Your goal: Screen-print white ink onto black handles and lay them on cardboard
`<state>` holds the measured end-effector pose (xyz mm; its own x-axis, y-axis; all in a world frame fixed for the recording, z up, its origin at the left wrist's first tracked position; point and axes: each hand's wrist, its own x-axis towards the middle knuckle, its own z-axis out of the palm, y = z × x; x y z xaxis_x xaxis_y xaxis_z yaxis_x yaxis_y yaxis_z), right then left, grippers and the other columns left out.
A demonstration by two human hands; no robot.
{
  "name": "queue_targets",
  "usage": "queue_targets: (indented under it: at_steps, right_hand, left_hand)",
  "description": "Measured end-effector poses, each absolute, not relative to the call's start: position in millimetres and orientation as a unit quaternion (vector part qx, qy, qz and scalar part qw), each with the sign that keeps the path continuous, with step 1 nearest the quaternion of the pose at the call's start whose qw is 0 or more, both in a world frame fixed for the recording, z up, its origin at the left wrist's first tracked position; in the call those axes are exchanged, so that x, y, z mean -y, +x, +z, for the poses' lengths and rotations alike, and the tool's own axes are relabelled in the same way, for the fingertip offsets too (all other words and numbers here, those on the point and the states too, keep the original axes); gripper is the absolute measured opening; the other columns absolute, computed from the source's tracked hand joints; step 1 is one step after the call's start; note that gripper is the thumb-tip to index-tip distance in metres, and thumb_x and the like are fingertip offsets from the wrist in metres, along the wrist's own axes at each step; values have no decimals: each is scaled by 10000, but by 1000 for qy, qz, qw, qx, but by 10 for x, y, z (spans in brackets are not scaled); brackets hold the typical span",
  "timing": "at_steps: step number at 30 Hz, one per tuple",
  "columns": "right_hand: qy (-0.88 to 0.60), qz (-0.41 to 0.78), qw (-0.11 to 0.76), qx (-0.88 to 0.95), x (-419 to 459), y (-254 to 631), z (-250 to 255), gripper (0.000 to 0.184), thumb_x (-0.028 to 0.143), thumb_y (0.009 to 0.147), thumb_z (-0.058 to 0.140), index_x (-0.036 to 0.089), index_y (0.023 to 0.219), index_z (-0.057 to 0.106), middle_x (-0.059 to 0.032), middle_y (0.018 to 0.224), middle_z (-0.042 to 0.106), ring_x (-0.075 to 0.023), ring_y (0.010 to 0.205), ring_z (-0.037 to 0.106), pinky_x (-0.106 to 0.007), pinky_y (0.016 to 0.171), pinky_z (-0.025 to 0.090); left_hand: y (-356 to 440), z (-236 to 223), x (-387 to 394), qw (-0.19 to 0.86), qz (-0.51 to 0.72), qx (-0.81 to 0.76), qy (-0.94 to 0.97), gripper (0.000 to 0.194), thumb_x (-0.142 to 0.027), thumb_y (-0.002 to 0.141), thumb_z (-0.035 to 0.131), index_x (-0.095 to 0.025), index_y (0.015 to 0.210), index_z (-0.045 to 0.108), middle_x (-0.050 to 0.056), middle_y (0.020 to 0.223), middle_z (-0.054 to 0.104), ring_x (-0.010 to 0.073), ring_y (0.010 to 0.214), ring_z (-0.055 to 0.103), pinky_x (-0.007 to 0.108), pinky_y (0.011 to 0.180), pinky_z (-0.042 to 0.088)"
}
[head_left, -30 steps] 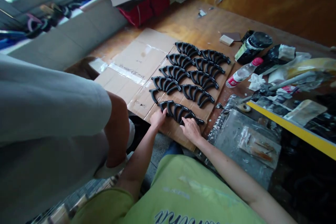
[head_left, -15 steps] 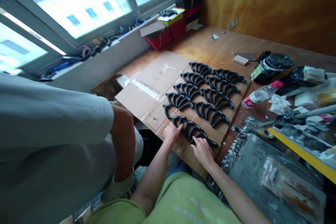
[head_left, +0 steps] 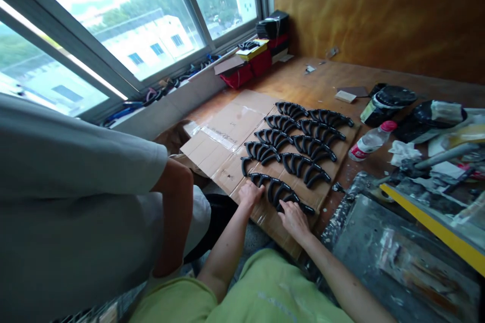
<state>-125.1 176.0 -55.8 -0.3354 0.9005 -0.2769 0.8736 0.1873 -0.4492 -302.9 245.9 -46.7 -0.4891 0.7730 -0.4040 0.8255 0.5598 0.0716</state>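
Rows of black curved handle-like pieces [head_left: 311,147] lie on a flattened cardboard sheet [head_left: 217,133], each row fanned out with its pieces side by side. The nearest row of black curved pieces [head_left: 278,192] lies under my hands. My left hand [head_left: 250,193] is closed at its left end, fingers curled around a piece, which they partly hide. Farther right, my right hand [head_left: 293,218] has its thumb and fingers bent together on the lower end of a piece in the same row. One piece [head_left: 245,165] lies apart, just behind my left hand.
A co-worker's light sleeve [head_left: 125,156] and arm are close on the left. To the right are a plastic bottle [head_left: 373,140], dark paint-stained tubs [head_left: 390,101], crumpled tissue [head_left: 403,153] and a yellow-edged rack [head_left: 432,227]. Red boxes [head_left: 242,73] sit by the window.
The view has tilted upward, showing more of the window. My left hand has closed in, its thumb no longer stretched out over the row. My right hand stays at nearly the same spot.
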Motion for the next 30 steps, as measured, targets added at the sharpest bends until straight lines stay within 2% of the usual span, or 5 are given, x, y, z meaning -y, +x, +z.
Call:
queue_targets:
  at_steps: [6, 9, 16, 24, 30]
  right_hand:
    - [-579, 290, 30, 762, -1758, -1228, -591, 468, 268, 891, 524, 163, 1348, 527, -110, 1151, 623, -243, 1103, 533, -312, 961, 413]
    - [-579, 299, 37, 758, -1746, -1225, -582, 469, 270, 893, 520, 182, 1354, 519, -106, 1169, 619, -232, 1111, 539, -301, 953, 422]
    - [-592, 303, 34, 746, -1738, -1240, -525, 416, 259, 902, 508, 177, 1306, 558, -112, 1119, 633, -224, 1084, 559, -293, 954, 417]
    - [-582, 303, 38, 754, -1749, -1228, -607, 432, 236, 909, 429, 177, 1315, 562, -119, 1161, 632, -233, 1091, 581, -307, 932, 450]
    - [-556, 280, 29, 782, -1830, -1192, -882, 452, 226, 919, 351, 146, 1291, 594, -146, 1175, 635, -240, 1076, 606, -309, 914, 469]
  left_hand:
    - [-3073, -456, -2342, 218, -74, -838, 495, 662, -671, 825, 425, -102, 1142, 545, 221, 1103, 664, 351, 1068, 622, 409, 863, 473]
    - [-3045, -452, -2161, 172, -11, -819, 547, 624, -649, 869, 368, -136, 1195, 512, 187, 1189, 621, 303, 1147, 573, 375, 933, 440]
    - [-2659, -544, -1891, 126, 63, -744, 654, 570, -562, 827, 529, -191, 1260, 525, 136, 1450, 416, 313, 1313, 383, 427, 1093, 299]
    - [-2624, -673, -2072, 176, 125, -729, 650, 555, -381, 758, 628, -169, 1259, 516, 160, 1371, 460, 316, 1248, 418, 446, 1077, 333]
    - [-2731, -777, -2227, 153, 167, -684, 693, 606, -404, 648, 722, -206, 1197, 560, 123, 1265, 549, 321, 1133, 494, 479, 1000, 419]
